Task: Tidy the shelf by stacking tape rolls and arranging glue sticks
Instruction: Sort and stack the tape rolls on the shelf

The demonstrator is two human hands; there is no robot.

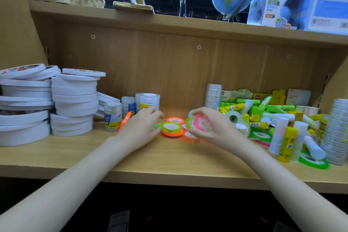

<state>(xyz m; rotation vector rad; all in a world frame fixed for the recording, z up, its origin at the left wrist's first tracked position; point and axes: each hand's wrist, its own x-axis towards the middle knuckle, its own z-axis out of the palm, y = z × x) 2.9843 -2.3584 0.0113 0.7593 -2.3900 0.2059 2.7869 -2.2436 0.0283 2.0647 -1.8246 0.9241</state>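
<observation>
At frame centre the right hand pinches a pink tape roll, the left hand rests uncurled beside a short neon stack; glue sticks at right remain jumbled

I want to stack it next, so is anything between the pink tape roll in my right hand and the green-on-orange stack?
Nothing visible: the pink tape roll in the right hand has open space to the green-and-orange tape stack.
</observation>
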